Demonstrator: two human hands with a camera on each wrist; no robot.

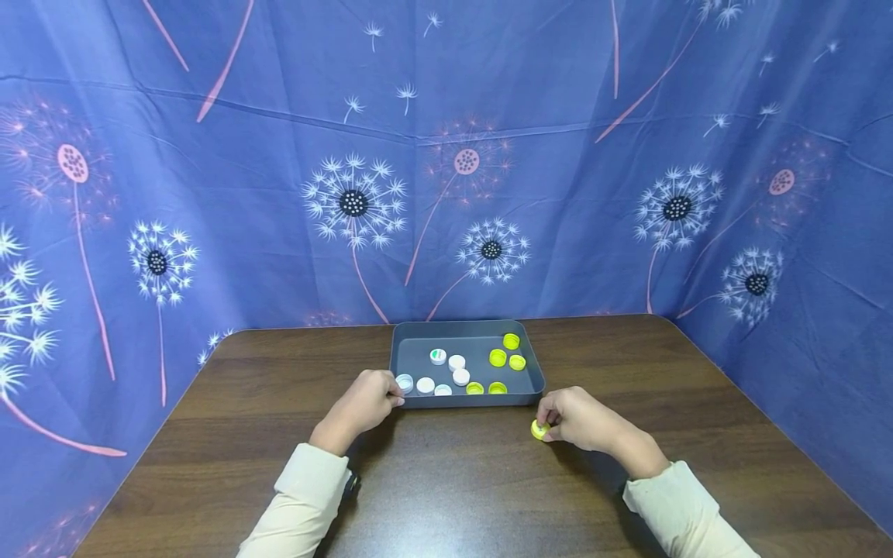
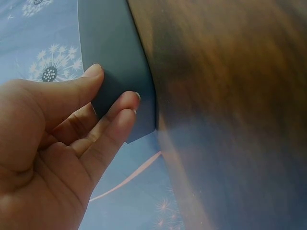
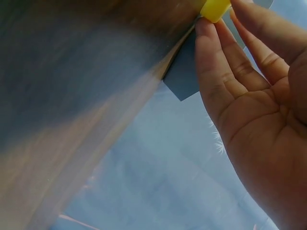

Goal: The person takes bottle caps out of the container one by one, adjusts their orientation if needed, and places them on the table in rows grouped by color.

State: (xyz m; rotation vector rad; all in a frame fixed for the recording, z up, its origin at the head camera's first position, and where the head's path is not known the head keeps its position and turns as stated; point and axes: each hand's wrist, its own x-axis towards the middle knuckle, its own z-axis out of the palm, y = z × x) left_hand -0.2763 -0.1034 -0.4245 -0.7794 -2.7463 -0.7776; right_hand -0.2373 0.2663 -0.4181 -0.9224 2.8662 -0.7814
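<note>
My left hand [image 1: 364, 401] grips the front left corner of a dark grey tray [image 2: 112, 43], with thumb and fingertips at its wall. Outside the tray's front right corner, my right hand [image 1: 584, 420] pinches a yellow bottle cap [image 1: 539, 431] just over the table or touching it; I cannot tell which. That yellow cap also shows between the fingertips at the top of the right wrist view. White bottle caps [image 1: 456, 362] lie in the left and middle of the tray. Several yellow caps [image 1: 498, 357] lie in its right part.
The tray stands near the back edge of a brown wooden table [image 1: 446, 480]. A blue curtain [image 1: 432, 194] with a dandelion print hangs behind the table and along both sides. Light glares off the table's front middle.
</note>
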